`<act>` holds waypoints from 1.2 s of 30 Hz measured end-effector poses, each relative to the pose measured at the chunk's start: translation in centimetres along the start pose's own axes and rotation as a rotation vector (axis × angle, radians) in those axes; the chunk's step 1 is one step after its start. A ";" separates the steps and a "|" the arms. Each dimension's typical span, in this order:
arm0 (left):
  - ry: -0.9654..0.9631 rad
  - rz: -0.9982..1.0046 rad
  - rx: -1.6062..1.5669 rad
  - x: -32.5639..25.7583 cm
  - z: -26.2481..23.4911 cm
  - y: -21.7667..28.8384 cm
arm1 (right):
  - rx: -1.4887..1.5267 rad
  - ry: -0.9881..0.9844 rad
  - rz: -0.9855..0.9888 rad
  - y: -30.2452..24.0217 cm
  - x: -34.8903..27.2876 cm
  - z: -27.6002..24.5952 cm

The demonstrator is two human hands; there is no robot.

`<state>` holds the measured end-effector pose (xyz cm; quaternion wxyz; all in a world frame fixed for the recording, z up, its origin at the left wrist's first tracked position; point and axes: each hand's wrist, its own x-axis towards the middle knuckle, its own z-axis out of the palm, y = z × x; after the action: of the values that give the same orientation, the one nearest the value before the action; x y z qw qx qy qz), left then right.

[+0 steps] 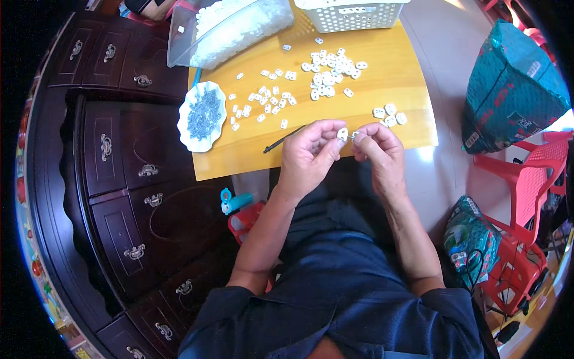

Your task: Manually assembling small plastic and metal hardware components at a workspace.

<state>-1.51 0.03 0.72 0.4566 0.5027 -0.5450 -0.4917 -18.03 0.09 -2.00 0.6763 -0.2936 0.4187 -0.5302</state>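
Note:
Between the thumb and fingers of my left hand [308, 157] is a small white oval plastic piece [342, 133] with dark holes. My right hand [382, 157] pinches a tiny whitish part [354, 135] right beside it; its exact kind is too small to make out. Both hands meet above the table's near edge. A thin black rod-like tool [280, 143] lies by my left fingers. Past my right hand rests a small group of white oval pieces [391, 109]. Farther off are a pile of similar oval pieces [329, 76] and scattered small white rectangular pieces [275, 100].
A scalloped white dish [185, 132] of small grey metal bits stands at the yellow table's [382, 72] left edge. Behind are a clear bin [178, 51] of white pieces and a perforated basket [359, 23]. Dark drawers [119, 143] flank the left; red chairs [526, 173] and teal bags [508, 90] the right.

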 end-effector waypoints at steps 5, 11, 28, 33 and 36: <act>-0.019 -0.035 -0.064 -0.2 -0.1 -0.1 | 0.006 -0.017 0.009 0.1 0.0 0.1; -0.054 0.006 -0.008 -0.1 -0.2 -0.1 | -0.015 -0.048 0.025 -0.1 -0.1 0.0; -0.167 0.107 0.212 1.0 -0.6 2.0 | 0.032 -0.157 0.127 -0.5 0.3 -0.6; -0.220 0.093 0.195 1.1 -0.9 1.5 | -0.010 -0.154 0.127 -0.7 0.3 -0.7; -0.258 0.022 0.169 1.3 -1.4 1.4 | -0.020 -0.179 0.133 -0.8 0.2 -0.6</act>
<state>-0.36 -1.40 2.28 0.3442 0.4658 -0.6442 -0.4996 -18.86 -0.31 -1.68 0.7418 -0.3178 0.3806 -0.4515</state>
